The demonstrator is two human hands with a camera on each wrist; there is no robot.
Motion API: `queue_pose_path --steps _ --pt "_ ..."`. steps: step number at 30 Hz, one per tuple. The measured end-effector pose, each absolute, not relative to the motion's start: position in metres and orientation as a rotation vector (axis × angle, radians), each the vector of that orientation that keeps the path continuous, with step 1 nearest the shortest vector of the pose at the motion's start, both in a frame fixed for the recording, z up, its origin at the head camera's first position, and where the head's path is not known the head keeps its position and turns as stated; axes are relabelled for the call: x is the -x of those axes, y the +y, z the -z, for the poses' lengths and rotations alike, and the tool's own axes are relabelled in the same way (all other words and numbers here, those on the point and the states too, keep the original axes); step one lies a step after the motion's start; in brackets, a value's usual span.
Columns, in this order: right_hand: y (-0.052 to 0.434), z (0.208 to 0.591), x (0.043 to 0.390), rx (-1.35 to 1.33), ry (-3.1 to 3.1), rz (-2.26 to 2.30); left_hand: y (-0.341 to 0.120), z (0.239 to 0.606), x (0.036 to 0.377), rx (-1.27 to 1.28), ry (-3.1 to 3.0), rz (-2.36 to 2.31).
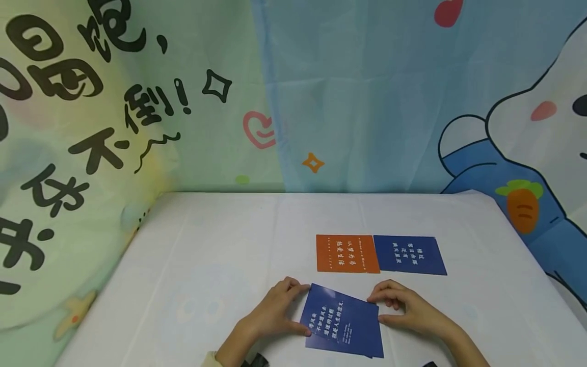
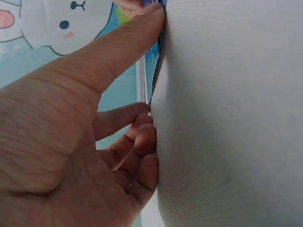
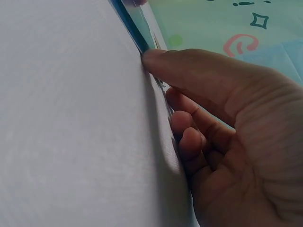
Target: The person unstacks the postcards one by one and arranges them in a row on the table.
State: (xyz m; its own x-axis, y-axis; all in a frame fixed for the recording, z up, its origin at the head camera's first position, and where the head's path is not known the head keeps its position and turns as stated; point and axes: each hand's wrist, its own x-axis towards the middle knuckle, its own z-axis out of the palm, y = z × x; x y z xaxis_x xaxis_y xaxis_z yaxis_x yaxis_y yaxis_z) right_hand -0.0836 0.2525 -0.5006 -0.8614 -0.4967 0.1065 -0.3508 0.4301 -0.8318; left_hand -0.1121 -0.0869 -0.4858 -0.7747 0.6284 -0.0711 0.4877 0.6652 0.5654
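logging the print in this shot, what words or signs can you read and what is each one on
"不倒!" in big black characters: left wall cloth; its other characters are cut off.
White Chinese lines on the orange card: too small to read.
White Chinese lines on the far blue card: too small to read.
White Chinese lines on the near blue card, held at its edges by the left hand and right hand: blurred, not readable.
Wrist views: no text.
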Motion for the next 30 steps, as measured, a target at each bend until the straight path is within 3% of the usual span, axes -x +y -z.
queue_pose_path --steps 23,30 --pt "0.2508 0.497 0.0849 0.659 2.502 1.381 -0.0878 0.4879 0.1112 -0.848 2.508 -0.934" --pt "0.2498 0.5006 0.0842 0.875 2.437 1.411 -0.088 0.4879 0.1114 -0.862 2.504 -0.952"
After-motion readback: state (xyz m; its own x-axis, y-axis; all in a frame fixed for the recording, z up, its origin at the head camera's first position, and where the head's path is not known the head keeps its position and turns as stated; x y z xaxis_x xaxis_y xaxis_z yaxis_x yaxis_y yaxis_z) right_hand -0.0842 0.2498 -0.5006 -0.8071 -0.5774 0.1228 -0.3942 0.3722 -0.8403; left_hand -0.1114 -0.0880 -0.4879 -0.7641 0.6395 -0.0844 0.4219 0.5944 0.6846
